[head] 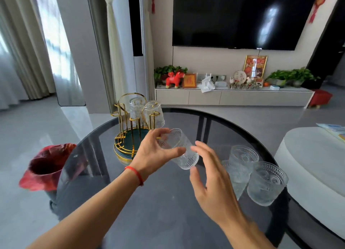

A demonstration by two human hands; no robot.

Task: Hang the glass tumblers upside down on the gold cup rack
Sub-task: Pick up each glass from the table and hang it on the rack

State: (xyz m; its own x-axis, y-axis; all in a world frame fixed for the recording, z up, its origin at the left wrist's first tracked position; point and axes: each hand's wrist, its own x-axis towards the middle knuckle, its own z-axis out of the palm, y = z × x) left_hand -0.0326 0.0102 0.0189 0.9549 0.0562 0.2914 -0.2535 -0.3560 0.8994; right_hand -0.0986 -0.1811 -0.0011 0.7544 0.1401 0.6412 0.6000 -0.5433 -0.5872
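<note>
The gold cup rack [123,129] with a dark green base stands at the far left of the round dark glass table [168,202]. Two glass tumblers [149,112] hang upside down on its far pegs. My left hand [156,151] grips another ribbed tumbler [183,153], tilted on its side just right of the rack, above the table. My right hand [211,181] is open with fingers spread, close beside that tumbler but not holding it. Three more tumblers [265,183] stand upright in a cluster at the right of the table.
A red-lined bin [46,166] stands on the floor left of the table. A white round table [313,159] adjoins on the right. A TV and a low cabinet with ornaments line the far wall.
</note>
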